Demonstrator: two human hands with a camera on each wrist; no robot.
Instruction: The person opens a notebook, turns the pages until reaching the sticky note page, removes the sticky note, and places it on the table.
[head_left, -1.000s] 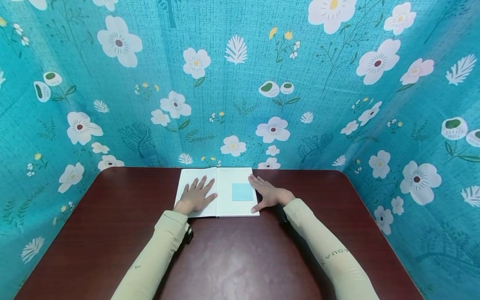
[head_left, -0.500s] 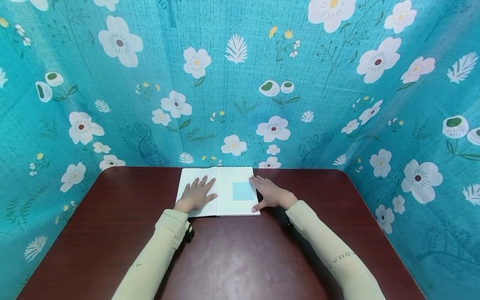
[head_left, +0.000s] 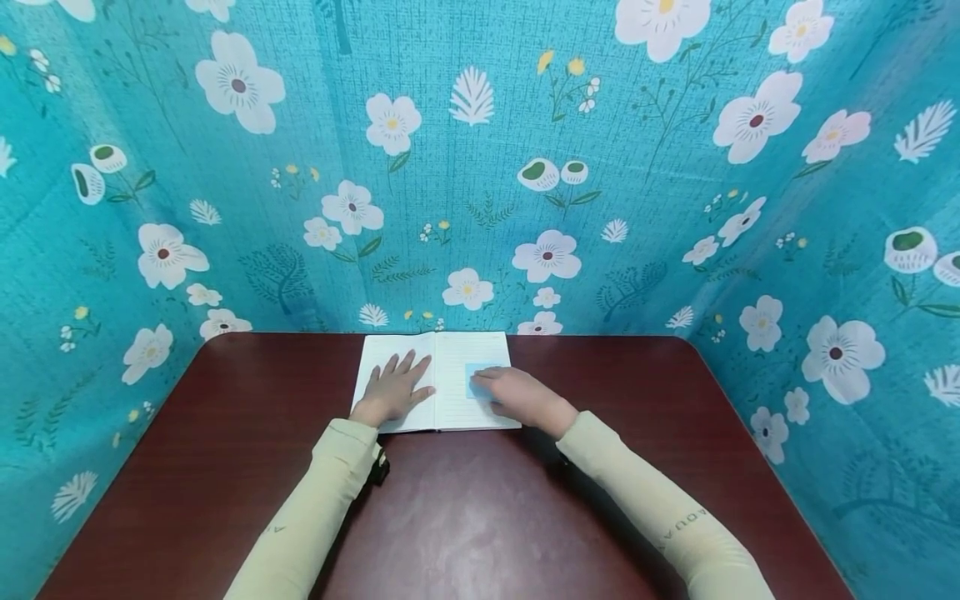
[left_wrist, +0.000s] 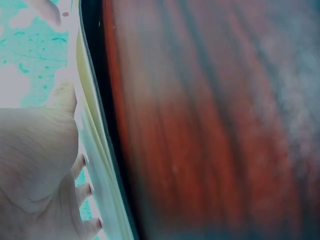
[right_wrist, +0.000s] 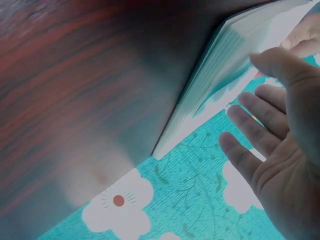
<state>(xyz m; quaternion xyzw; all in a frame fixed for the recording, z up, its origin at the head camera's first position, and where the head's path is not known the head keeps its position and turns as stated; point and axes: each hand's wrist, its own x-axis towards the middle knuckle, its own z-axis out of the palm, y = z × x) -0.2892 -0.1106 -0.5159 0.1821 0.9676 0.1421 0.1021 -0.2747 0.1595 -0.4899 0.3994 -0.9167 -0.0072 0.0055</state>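
An open notebook with lined pages lies near the far edge of the table, and a light blue square paper, like a sticky note, is on its right page. Fingers spread, my left hand rests on the left page. My right hand is over the right page, its fingertips covering part of the blue paper. In the right wrist view the right fingers are loosely bent, with the thumb apart from them close to the blue paper. Whether the fingertips touch it cannot be told.
The dark red-brown table extends around the notebook on both sides and in front. A turquoise floral curtain hangs along the table's far edge and both sides.
My right hand has moved left from the notebook's right edge onto the blue paper, its fingers drawing closer together. The left hand has stayed in place.
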